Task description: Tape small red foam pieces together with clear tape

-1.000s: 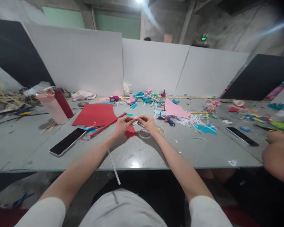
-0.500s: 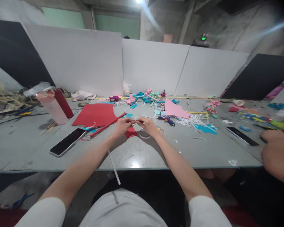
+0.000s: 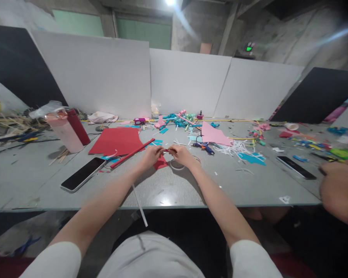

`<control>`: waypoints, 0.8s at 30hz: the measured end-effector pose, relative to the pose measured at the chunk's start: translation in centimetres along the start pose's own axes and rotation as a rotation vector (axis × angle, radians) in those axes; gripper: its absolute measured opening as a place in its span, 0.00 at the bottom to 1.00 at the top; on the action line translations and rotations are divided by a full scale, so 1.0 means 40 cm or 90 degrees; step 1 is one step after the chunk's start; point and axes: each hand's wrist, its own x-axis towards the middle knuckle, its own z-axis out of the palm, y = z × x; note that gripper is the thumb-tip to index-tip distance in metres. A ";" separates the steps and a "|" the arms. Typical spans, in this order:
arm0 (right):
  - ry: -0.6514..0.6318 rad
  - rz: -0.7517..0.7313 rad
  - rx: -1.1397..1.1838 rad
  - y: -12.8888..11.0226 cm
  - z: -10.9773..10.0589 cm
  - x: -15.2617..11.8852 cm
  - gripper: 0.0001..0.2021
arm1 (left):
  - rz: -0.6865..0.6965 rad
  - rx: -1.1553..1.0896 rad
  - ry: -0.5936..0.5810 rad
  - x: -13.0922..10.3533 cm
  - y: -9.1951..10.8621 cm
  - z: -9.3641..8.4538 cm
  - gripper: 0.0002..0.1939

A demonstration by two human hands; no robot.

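Between my left hand (image 3: 151, 156) and my right hand (image 3: 180, 155) a small red piece (image 3: 166, 150), apparently paper, is pinched at both ends; its exact shape is mostly covered by my fingers. Just below the hands lies a red paper scrap (image 3: 161, 163) on the table. Under my right hand sits a roll of tape (image 3: 177, 165), partly hidden. To the left, a thin red rolled stick (image 3: 130, 155) lies slantwise beside a large red sheet (image 3: 116, 139). A white strip (image 3: 141, 210) sticks out past the table edge beneath my left forearm.
A phone (image 3: 83, 173) and two bottles, one pink (image 3: 65, 133) and one red (image 3: 78, 125), are at left. At right are a blue glue gun (image 3: 208, 148), pink paper (image 3: 216, 135), white shreds (image 3: 239, 148) and another phone (image 3: 296, 167). A neighbour's arm (image 3: 338, 185) rests at far right.
My fingertips have shifted slightly apart, and more of the small red piece shows between them. Both hands stay in nearly the same place.
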 end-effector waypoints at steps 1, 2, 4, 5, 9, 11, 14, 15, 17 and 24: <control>-0.014 -0.011 -0.009 0.000 0.001 -0.002 0.09 | 0.010 0.013 -0.006 -0.002 0.000 -0.001 0.17; -0.032 -0.018 -0.023 -0.001 0.002 -0.004 0.08 | 0.020 0.021 -0.014 -0.004 0.000 -0.001 0.16; -0.065 -0.017 -0.056 -0.003 0.005 -0.006 0.08 | 0.035 0.020 -0.030 -0.008 0.002 0.000 0.14; -0.079 -0.011 -0.070 -0.004 0.006 -0.005 0.09 | 0.038 0.014 -0.036 -0.010 0.004 0.001 0.13; -0.102 0.006 -0.105 -0.011 0.006 -0.001 0.11 | 0.027 -0.003 -0.042 -0.014 0.014 0.005 0.11; -0.107 0.000 -0.112 -0.016 0.003 0.001 0.11 | 0.027 0.011 -0.046 -0.015 0.016 0.007 0.12; -0.104 -0.002 -0.113 -0.023 -0.001 0.000 0.12 | 0.036 0.036 -0.053 -0.014 0.012 0.008 0.13; -0.101 0.002 -0.112 -0.025 -0.001 -0.002 0.13 | 0.036 0.038 -0.054 -0.013 0.010 0.008 0.13; -0.095 0.015 -0.113 -0.029 0.001 -0.005 0.13 | 0.034 0.035 -0.048 -0.011 0.005 0.007 0.12; -0.136 0.054 -0.138 -0.017 0.010 -0.003 0.09 | 0.017 0.055 -0.049 -0.008 0.014 0.003 0.11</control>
